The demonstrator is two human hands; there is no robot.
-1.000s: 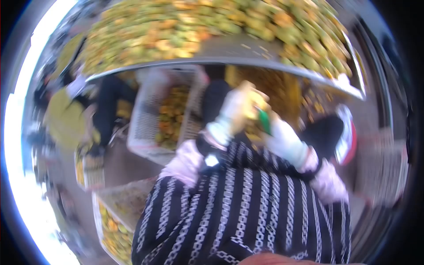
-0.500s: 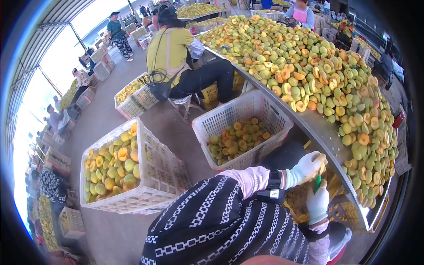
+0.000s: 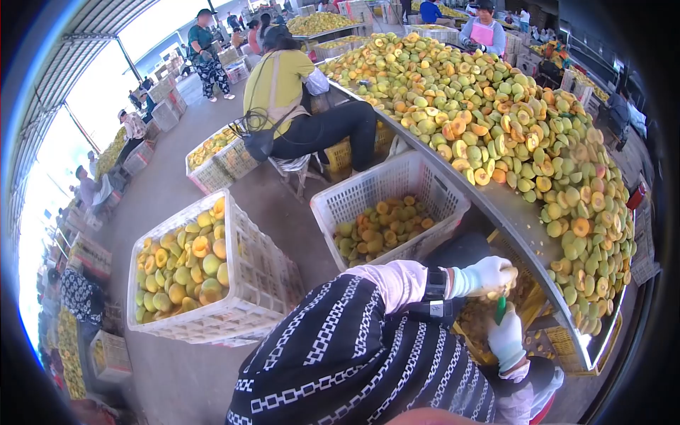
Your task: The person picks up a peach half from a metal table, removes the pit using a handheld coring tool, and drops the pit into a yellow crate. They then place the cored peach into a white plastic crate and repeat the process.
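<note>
Left hand: the left hand [image 3: 487, 276], in a pale glove, is clenched around a small yellow fruit [image 3: 511, 275], of which only a sliver shows past the fingers.
Right hand: the right hand [image 3: 507, 338], gloved too, sits just below the left and grips a green-handled tool [image 3: 501, 309] whose top end reaches up to the fruit.
Fruit: held in front of the person's chest, below the table's near edge; it is mostly hidden, so whether it is cut or whole cannot be told.
Edge ahead: the metal table [image 3: 511, 212] has a rim running diagonally just above and to the right of both hands, close to them.
On the table: a deep heap of halved fruit [image 3: 510, 120], green and orange, spreads beyond the hands to the far end.
Below the hands: a yellow crate [image 3: 531, 297] under the table holds small scraps.
Left of the hands: a white basket [image 3: 393, 205] partly filled with fruit stands near; further left, well apart, a fuller white basket [image 3: 205, 269].
Open room: bare concrete floor [image 3: 184, 382] lies between the baskets and down to the left.
Others: a person in a yellow top [image 3: 283, 85] sits at the table well beyond the baskets.
</note>
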